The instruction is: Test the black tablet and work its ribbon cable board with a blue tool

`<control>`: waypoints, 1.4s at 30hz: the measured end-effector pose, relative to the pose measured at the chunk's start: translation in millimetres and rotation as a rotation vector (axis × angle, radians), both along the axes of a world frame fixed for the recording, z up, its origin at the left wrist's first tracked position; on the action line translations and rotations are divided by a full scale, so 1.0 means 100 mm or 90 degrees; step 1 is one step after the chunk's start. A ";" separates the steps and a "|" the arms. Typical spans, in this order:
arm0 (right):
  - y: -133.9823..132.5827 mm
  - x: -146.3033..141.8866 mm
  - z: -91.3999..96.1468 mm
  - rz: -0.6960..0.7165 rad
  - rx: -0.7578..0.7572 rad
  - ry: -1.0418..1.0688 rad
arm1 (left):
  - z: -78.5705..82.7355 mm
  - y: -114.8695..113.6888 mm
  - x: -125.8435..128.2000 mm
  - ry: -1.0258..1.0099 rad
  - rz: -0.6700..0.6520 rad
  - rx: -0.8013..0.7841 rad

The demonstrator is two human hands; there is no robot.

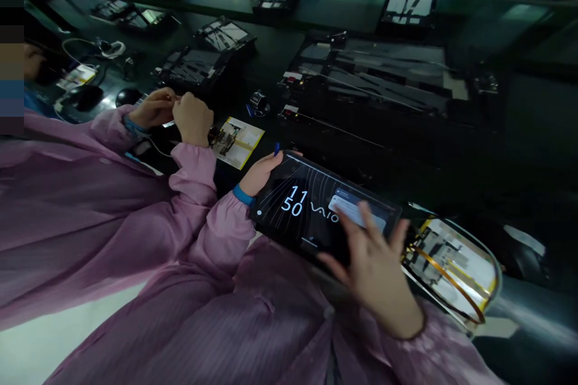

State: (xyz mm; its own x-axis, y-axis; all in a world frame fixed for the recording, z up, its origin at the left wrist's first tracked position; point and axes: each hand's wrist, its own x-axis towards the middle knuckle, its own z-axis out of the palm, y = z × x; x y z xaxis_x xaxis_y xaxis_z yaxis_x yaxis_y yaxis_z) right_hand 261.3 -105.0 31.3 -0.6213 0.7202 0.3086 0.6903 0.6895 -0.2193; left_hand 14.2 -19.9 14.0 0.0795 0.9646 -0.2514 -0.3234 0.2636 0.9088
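A dark tablet (311, 230) is tilted above my lap, its screen lit with "11 50", the word VAIO and a notification panel at the upper right. My left hand (262, 174) grips its left end, the thumb at the upper corner and the other fingers mostly hidden behind. Over the right part of the screen, my right hand (377, 274) is spread with fingers apart; a fingertip is at the notification panel, though I cannot tell whether it touches. A small blue tip (277, 149) shows beside my left thumb.
At left, a co-worker's hands (192, 117) are close together over the bench. A yellow-edged sheet (246, 135) with parts lies between us; another sheet (474, 258) and a looped cable are at right. Opened tablet casings (383, 66) and a small metal roll (259, 101) lie behind.
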 end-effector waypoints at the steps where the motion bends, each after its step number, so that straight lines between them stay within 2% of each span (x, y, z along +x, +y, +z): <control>1: 0.01 -0.01 0.00 -0.055 0.013 0.008 | -0.01 0.00 -0.01 -0.010 -0.002 0.000; 2: 0.01 -0.02 0.01 -0.056 0.016 0.015 | -0.02 0.00 -0.01 -0.017 -0.002 -0.001; 5: 0.02 -0.07 0.01 0.130 -0.028 -0.001 | -0.03 0.00 -0.02 -0.022 0.002 -0.008; 6: 0.02 -0.07 0.00 0.149 -0.041 -0.008 | -0.03 0.00 -0.02 -0.020 0.006 -0.010; 7: 0.02 -0.07 -0.01 0.117 -0.045 -0.011 | -0.03 0.00 -0.02 -0.018 0.009 -0.012; 10: 0.00 -0.03 -0.03 -0.098 -0.012 0.012 | -0.04 -0.01 -0.03 -0.005 0.017 -0.028; 11: -0.03 -0.01 -0.03 -0.118 -0.006 0.021 | -0.04 -0.01 -0.04 0.000 0.018 -0.033; 12: -0.07 0.01 -0.02 -0.091 -0.013 0.026 | -0.04 -0.01 -0.04 0.004 0.017 -0.038; 15: -0.18 0.06 -0.02 0.122 -0.075 0.016 | -0.04 -0.01 -0.05 0.002 0.018 -0.051; 16: -0.20 0.09 -0.02 0.144 -0.087 0.013 | -0.03 -0.01 -0.05 0.000 0.020 -0.055; 17: -0.21 0.12 -0.03 0.116 -0.086 0.016 | -0.03 -0.01 -0.04 -0.002 0.022 -0.058; 20: -0.19 0.20 -0.08 -0.115 -0.047 0.052 | -0.02 -0.01 -0.04 -0.002 0.021 -0.061; 22: -0.23 0.17 -0.10 -0.165 -0.044 0.075 | 0.00 -0.02 -0.03 0.006 0.014 -0.053; 24: -0.31 0.06 -0.10 -0.091 -0.067 0.078 | 0.00 -0.01 -0.03 0.025 0.010 -0.034; 27: -0.41 -0.15 -0.08 0.090 -0.107 0.062 | 0.00 -0.02 -0.04 0.054 0.008 -0.008; 29: -0.38 -0.23 -0.08 0.151 -0.119 0.044 | -0.01 -0.02 -0.05 0.058 0.006 -0.001; 33: -0.16 -0.22 -0.10 0.091 -0.129 -0.010 | -0.04 -0.02 -0.06 0.057 0.006 0.012; 38: 0.02 -0.31 -0.06 -0.121 -0.111 -0.062 | -0.07 -0.02 -0.07 0.047 0.001 0.017; 39: 0.02 -0.35 -0.04 -0.114 -0.108 -0.060 | -0.06 -0.02 -0.07 0.036 0.000 0.014; 40: 0.03 -0.40 -0.03 -0.068 -0.111 -0.059 | -0.06 -0.02 -0.06 0.024 -0.002 0.012; 42: 0.05 -0.46 0.00 0.079 -0.135 -0.060 | -0.05 -0.02 -0.05 0.005 -0.004 0.009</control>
